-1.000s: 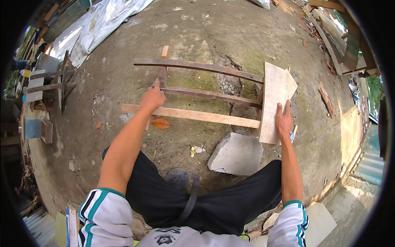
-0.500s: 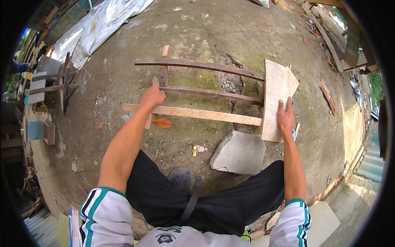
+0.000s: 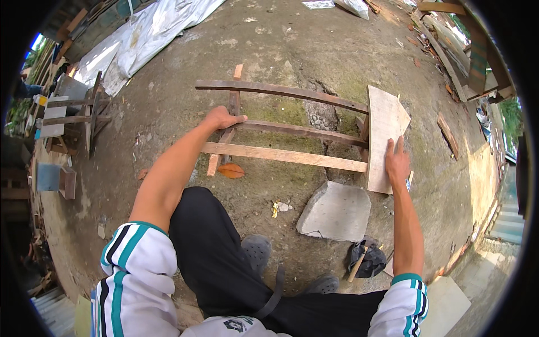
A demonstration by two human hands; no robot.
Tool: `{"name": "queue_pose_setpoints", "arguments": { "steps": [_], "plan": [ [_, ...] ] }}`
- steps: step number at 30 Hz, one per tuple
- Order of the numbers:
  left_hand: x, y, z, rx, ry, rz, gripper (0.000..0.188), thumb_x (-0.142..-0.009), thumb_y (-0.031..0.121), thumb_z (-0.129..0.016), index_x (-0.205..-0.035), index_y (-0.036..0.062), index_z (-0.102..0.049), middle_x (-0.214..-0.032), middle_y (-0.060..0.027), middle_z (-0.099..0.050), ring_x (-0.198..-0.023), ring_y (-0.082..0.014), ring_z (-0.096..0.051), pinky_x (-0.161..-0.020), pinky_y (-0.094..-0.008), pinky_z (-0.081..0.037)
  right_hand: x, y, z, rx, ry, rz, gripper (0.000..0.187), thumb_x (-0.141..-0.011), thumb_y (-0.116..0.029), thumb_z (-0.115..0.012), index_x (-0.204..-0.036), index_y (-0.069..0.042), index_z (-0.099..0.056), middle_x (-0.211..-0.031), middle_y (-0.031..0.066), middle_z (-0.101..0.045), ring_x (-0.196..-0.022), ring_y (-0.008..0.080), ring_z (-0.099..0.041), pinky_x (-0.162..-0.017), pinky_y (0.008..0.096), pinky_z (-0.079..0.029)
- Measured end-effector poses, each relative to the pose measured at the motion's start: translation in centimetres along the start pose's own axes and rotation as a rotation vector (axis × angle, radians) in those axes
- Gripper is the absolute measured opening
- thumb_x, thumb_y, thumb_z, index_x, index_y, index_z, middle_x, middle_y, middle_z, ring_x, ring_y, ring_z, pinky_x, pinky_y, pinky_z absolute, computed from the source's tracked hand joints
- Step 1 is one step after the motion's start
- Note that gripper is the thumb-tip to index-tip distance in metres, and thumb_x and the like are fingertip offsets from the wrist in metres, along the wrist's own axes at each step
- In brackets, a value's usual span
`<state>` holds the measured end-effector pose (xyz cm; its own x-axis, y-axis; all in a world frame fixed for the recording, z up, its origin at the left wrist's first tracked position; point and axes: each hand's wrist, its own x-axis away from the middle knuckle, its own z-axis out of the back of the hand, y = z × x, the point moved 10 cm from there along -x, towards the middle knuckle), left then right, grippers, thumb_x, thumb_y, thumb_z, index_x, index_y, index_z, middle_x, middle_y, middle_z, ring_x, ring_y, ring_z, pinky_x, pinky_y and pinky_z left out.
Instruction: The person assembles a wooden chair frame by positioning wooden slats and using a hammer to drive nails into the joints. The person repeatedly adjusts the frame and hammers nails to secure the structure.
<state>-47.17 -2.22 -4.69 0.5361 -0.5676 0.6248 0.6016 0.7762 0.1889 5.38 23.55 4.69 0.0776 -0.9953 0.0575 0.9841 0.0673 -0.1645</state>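
A ladder-like wooden frame lies low in front of me, with two dark slats (image 3: pixel 283 94) and a paler near slat (image 3: pixel 286 156) running left to right. My left hand (image 3: pixel 223 119) is closed round the dark crosspiece (image 3: pixel 234 101) at the frame's left end, its thumb against the middle slat's end. Across the right end sits a pale board (image 3: pixel 382 135) with a curved edge. On it rests my right hand (image 3: pixel 397 163), fingers stretched out flat. The underside of the board and the joints beneath it are hidden.
A grey concrete slab (image 3: pixel 336 212) lies between the frame and my legs. Beside it are crumpled black plastic (image 3: pixel 370 261) and a wooden stick (image 3: pixel 356 265). A similar dark wooden frame (image 3: pixel 90 118) stands far left, and a silvery sheet (image 3: pixel 146 39) covers ground at the back left.
My left hand has gone from a pointing finger to a grip round the crosspiece. The frame appears slightly farther right in view. My right knee has swung down, uncovering the black plastic.
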Motion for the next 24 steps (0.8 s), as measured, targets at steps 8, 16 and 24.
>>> {"name": "queue_pose_setpoints", "arguments": {
  "steps": [8, 16, 24],
  "plan": [
    [-1.3, 2.1, 0.7, -0.151, 0.257, -0.201, 0.069, -0.08, 0.057, -0.06, -0.089, -0.0108, -0.069, -0.093, -0.0305, -0.067, -0.09, -0.0426, -0.066, -0.079, -0.047, -0.052, 2.3, 3.0, -1.6, -0.01, 0.07, 0.183, 0.065, -0.101, -0.049, -0.038, -0.147, -0.004, -0.034, -0.142, 0.0334, -0.04, -0.129, 0.0483, -0.043, -0.107, 0.0526, -0.036],
    [-1.2, 1.1, 0.6, -0.091, 0.209, -0.158, 0.071, -0.078, 0.06, -0.061, -0.089, -0.0095, -0.07, -0.092, -0.028, -0.069, -0.09, -0.0378, -0.068, -0.078, -0.0475, -0.053, 8.3, 11.1, -0.2, 0.005, 0.036, 0.157, 0.07, -0.097, -0.05, -0.047, -0.142, 0.003, -0.038, -0.143, 0.0307, -0.041, -0.132, 0.0434, -0.041, -0.107, 0.0484, -0.037],
    [2.7, 4.8, 6.5, -0.366, 0.118, -0.1, 0.066, -0.082, 0.059, -0.061, -0.105, -0.0028, -0.068, -0.109, -0.02, -0.069, -0.095, -0.0323, -0.068, -0.077, -0.045, -0.055, 13.3, 9.0, -4.4, -0.09, -0.547, 0.03, 0.067, -0.094, -0.058, -0.05, -0.109, 0.006, -0.06, -0.098, 0.0235, -0.067, -0.076, 0.0348, -0.067, -0.07, 0.0432, -0.053]
  ]
}}
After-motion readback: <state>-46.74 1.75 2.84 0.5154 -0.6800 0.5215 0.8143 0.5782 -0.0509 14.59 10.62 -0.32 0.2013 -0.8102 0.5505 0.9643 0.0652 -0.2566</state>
